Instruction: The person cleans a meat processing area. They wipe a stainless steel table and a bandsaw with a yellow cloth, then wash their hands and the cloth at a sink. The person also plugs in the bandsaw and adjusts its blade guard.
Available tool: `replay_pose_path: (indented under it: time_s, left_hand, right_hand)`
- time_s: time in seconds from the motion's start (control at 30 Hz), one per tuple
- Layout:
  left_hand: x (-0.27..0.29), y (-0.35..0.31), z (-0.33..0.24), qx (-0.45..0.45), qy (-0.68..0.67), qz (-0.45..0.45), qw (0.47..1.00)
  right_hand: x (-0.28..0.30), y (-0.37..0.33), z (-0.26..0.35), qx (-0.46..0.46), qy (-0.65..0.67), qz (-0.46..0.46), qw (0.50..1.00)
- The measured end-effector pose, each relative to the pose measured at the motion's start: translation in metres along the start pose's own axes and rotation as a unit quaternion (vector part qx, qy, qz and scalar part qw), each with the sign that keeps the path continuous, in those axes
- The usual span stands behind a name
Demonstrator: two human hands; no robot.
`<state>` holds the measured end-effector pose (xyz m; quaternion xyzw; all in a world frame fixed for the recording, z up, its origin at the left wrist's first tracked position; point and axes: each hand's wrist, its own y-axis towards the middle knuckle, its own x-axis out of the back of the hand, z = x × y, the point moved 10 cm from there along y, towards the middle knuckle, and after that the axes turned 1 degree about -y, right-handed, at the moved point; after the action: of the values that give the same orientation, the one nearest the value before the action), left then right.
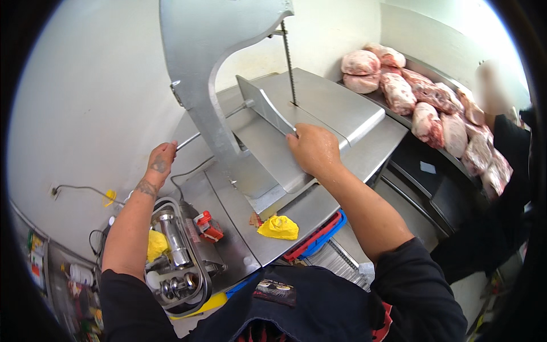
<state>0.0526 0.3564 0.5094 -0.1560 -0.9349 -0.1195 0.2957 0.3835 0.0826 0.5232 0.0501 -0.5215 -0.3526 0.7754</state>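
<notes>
Brushed grey steel forms the upright plate [263, 101] on the bandsaw table [339, 105]. From my remote station I read its position relative to the right hand [315, 149]: it extends toward ten to eleven o'clock, and its near end meets the fingers. Its long axis runs from about half past ten to half past four. The right hand is nearer and is clamped on that near end; finger detail on the far side is hidden from me. The left hand [162, 158] has its fingers wrapped around the end of a slim, round metal rod [189, 141], which runs toward two o'clock, passes behind the saw frame [191, 51] and meets the plate.

I locate the toothed, dark blade [288, 62] at eleven o'clock from the right hand, a narrow vertical strip. Saw frame: smooth, C-shaped metal. At two o'clock in my view, rounded, pale-pink meat pieces [426, 121] lie heaped. Near six o'clock rests a crumpled yellow cloth [278, 227].
</notes>
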Motion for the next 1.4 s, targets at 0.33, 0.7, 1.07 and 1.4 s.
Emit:
replay_pose_path:
  time_s: [0.33, 0.7, 1.07, 1.4]
  left_hand:
    - [-0.006, 0.017, -0.094, -0.1, 0.191, 0.044, 0.975]
    - [-0.071, -0.03, -0.127, -0.175, 0.616, -0.007, 0.768]
    - [-0.37, -0.217, -0.003, -0.242, 0.424, 0.522, 0.699]
    - [-0.401, -0.203, 0.076, -0.228, 0.28, 0.345, 0.866]
  right_hand:
    - [0.001, -0.002, 0.001, 0.078, 0.023, -0.025, 0.996]
    - [-0.009, 0.0, -0.007, 0.123, 0.093, -0.066, 0.986]
    - [-0.004, -0.002, -0.007, 0.119, 0.127, -0.067, 0.982]
    - [-0.008, 0.0, -0.011, 0.125, 0.125, -0.079, 0.981]
